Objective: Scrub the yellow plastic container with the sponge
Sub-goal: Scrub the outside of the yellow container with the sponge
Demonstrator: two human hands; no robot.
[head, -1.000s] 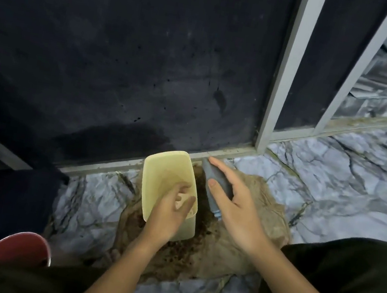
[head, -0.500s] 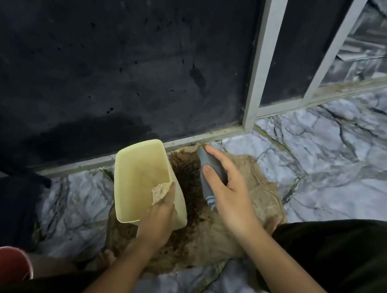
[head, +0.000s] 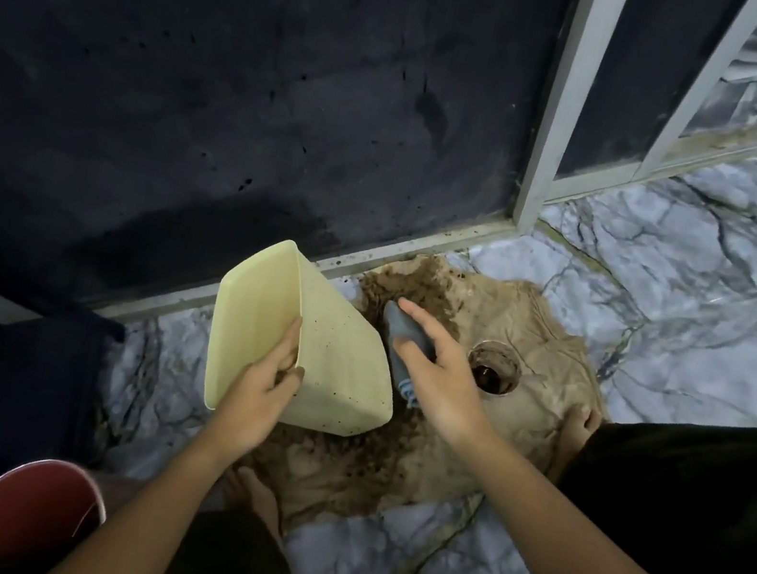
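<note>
Head view: left hand point(head: 265, 386) pinches the tilted yellow container point(head: 306, 340) by its rim, steadying it over the floor drain point(head: 493, 370), while right hand point(head: 433, 367) grips a grey object point(head: 400, 336); sponge not discernible.

Pale yellow plastic container point(head: 333, 360), rectangular and tapering toward its base, tipped on its side with the open mouth facing up and left. Outer wall speckled with small dark flecks. Held above muddy brown water on the marble floor, base end lowest and just over the puddle, near the wall's foot. Sponge hard to make out; possibly a tan scrap at the rim, unclear.
</note>
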